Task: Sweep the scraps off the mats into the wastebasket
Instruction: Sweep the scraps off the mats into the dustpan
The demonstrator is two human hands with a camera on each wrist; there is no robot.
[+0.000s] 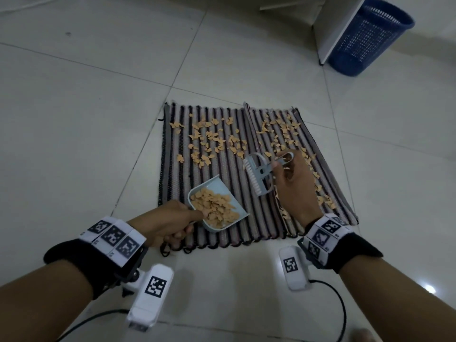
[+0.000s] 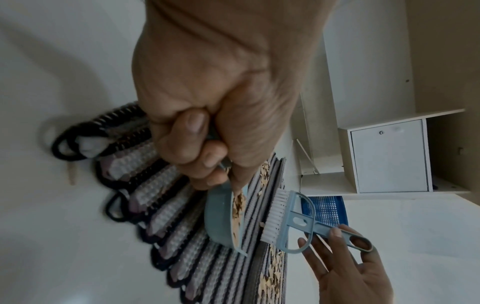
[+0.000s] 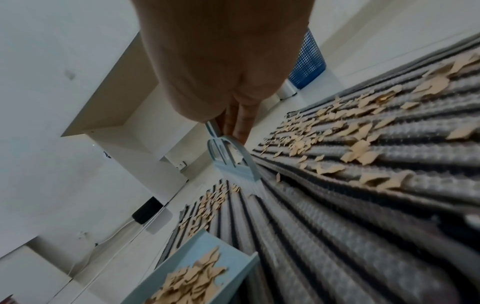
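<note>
Two striped mats lie side by side on the tiled floor, the left mat (image 1: 172,183) and the right mat (image 1: 261,218). Tan scraps (image 1: 209,141) are strewn over the far half of both. My left hand (image 1: 182,230) grips the handle of a light blue dustpan (image 1: 212,183), which holds a heap of scraps (image 1: 214,208) above the left mat's near edge. My right hand (image 1: 281,166) holds the handle of a small blue brush (image 1: 256,174), white bristles facing left, over the seam between the mats. The blue mesh wastebasket (image 1: 370,38) stands at the far right.
A white cabinet (image 1: 330,28) stands right beside the wastebasket, on its left. Bare tile floor surrounds the mats. A black cable (image 1: 340,307) runs across the floor near my right wrist. A toe (image 1: 362,335) shows at the bottom right.
</note>
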